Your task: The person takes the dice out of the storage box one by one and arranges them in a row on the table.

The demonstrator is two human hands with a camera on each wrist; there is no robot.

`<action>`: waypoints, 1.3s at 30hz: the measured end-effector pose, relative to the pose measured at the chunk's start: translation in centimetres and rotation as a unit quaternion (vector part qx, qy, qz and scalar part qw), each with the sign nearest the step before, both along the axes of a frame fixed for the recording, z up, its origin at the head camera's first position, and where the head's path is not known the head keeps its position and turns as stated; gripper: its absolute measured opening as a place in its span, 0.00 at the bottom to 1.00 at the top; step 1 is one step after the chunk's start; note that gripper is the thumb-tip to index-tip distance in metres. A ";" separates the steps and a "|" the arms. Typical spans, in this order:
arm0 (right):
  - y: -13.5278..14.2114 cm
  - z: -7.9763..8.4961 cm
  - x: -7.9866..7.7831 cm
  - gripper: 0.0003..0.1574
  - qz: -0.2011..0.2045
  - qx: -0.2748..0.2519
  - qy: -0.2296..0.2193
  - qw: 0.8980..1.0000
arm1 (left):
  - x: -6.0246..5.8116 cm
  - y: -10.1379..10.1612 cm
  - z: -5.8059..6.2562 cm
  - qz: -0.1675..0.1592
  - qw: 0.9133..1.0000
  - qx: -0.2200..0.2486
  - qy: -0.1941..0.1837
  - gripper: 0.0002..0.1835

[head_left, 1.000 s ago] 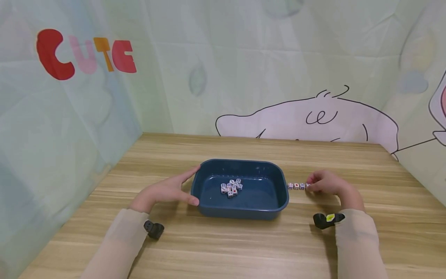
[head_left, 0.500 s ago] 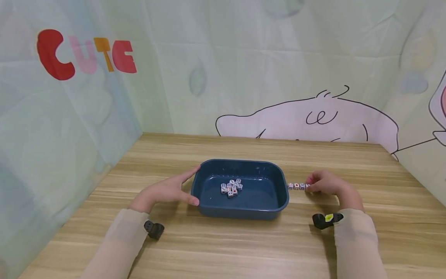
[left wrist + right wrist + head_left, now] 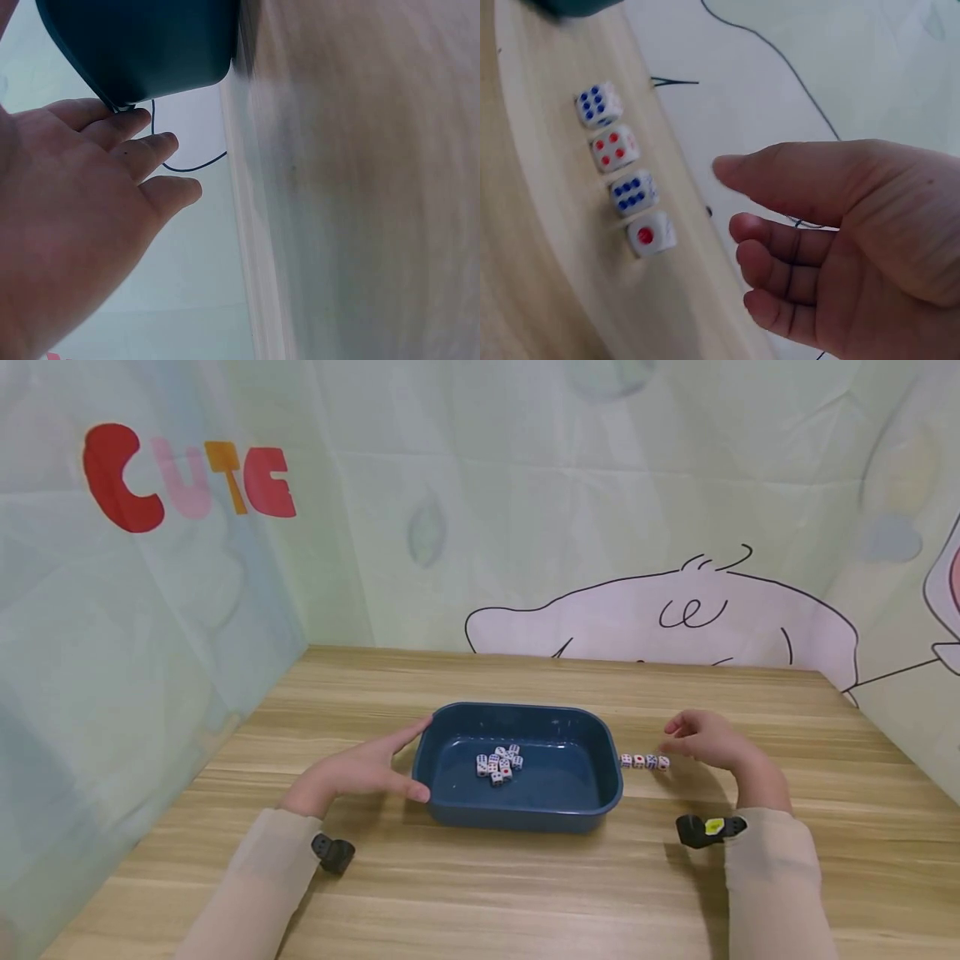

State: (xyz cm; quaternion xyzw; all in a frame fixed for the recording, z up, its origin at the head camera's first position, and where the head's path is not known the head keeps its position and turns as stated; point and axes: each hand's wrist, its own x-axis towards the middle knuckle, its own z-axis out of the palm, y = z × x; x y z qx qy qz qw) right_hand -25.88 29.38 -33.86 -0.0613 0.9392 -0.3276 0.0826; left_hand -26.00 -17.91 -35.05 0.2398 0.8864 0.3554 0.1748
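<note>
The left hand (image 3: 356, 772), fingers spread, touches the blue tray (image 3: 517, 819) at the head view's lower centre, a dice cluster (image 3: 493, 765) inside; the right hand (image 3: 714, 745), thumb and fingers parted, hangs just beside four lined-up dice (image 3: 639, 762), lower right, on the table (image 3: 525, 893).

Two arms in beige sleeves (image 3: 251, 885) extend forward over the pale wood-grain tabletop (image 3: 517, 893).
Toward its left edge, the bare left hand (image 3: 356, 775) spreads thumb from fingers; toward its right edge, the bare right hand (image 3: 711, 742) bends its fingers loosely.
</note>
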 end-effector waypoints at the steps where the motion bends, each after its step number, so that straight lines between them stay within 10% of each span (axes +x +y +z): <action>1: -0.2 0.3 0.0 0.24 -0.002 0.004 0.017 1.000 | 0.0 0.0 0.0 0.001 1.000 -0.001 0.000 0.61; 14: -5.0 3.5 0.5 0.21 0.007 -0.028 0.133 0.991 | -0.1 -0.1 0.0 0.001 1.000 0.002 0.000 0.61; 39: -15.0 1.9 0.0 0.18 0.134 -0.046 0.104 0.984 | 0.1 0.0 -0.1 -0.001 1.000 0.000 0.002 0.61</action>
